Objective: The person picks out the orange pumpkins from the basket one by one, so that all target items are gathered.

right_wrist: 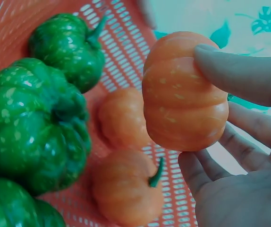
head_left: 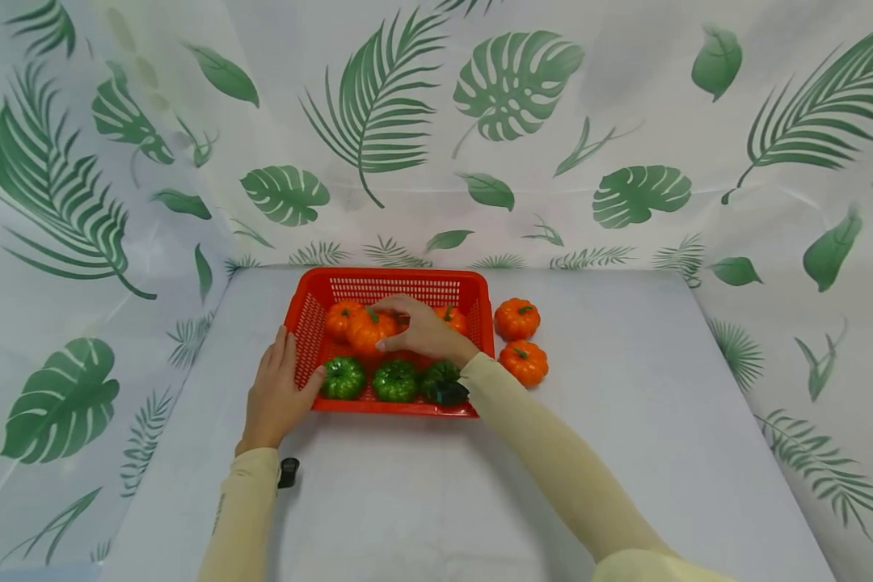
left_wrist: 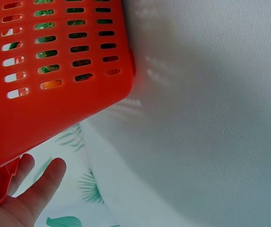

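My right hand point(head_left: 425, 327) pinches a small orange pumpkin point(head_left: 371, 330) over the red basket point(head_left: 393, 409). In the right wrist view, the thumb lies across the top of this pumpkin point(right_wrist: 185, 94), with fingers along its far side. Beneath it in the basket are another orange pumpkin point(right_wrist: 126, 187) and an orange one point(right_wrist: 123, 116) beside that. My left hand point(head_left: 276, 396) rests at the basket's left rim, fingers fairly straight and thumb near the front corner. The left wrist view has its fingers point(left_wrist: 46, 184) by the rim, under the perforated wall point(left_wrist: 55, 104).
Along the basket's front side sit three green pumpkins, one point(head_left: 396, 380) in the middle. Two orange pumpkins, a rear one point(head_left: 517, 319) and a front one point(head_left: 524, 363), lie on the white table point(head_left: 626, 404) just right of the basket. Leaf-patterned sheeting point(head_left: 436, 194) surrounds the table.
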`<state>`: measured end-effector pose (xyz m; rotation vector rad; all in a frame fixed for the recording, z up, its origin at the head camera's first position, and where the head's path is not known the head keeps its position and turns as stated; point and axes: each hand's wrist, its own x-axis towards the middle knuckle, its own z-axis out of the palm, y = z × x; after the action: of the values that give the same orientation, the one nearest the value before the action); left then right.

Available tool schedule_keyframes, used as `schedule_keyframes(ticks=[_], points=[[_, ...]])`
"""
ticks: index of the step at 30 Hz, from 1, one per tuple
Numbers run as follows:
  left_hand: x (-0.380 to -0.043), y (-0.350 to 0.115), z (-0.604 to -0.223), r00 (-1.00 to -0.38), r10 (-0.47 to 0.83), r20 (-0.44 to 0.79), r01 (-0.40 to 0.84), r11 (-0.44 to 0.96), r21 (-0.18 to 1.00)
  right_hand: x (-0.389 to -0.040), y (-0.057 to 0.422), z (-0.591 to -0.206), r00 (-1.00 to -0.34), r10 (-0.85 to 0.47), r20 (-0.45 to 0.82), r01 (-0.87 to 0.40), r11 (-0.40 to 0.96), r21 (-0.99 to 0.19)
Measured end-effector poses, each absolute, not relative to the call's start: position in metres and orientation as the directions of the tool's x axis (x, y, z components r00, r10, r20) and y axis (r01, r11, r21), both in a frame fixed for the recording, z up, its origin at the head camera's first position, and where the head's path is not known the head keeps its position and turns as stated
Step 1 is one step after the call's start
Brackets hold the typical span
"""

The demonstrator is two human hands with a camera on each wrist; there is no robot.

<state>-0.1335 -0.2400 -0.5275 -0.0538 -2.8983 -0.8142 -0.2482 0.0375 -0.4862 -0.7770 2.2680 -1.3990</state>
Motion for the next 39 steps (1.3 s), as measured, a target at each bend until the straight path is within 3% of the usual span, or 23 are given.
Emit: schedule_keyframes(ticks=[39], points=[[-0.128,-0.233,-0.524,-0.987,-0.019,0.160,0.066,0.857,0.511,-0.223,0.214,-0.468,-0.957,-0.281,0.076,-0.182,0.373,-0.910]])
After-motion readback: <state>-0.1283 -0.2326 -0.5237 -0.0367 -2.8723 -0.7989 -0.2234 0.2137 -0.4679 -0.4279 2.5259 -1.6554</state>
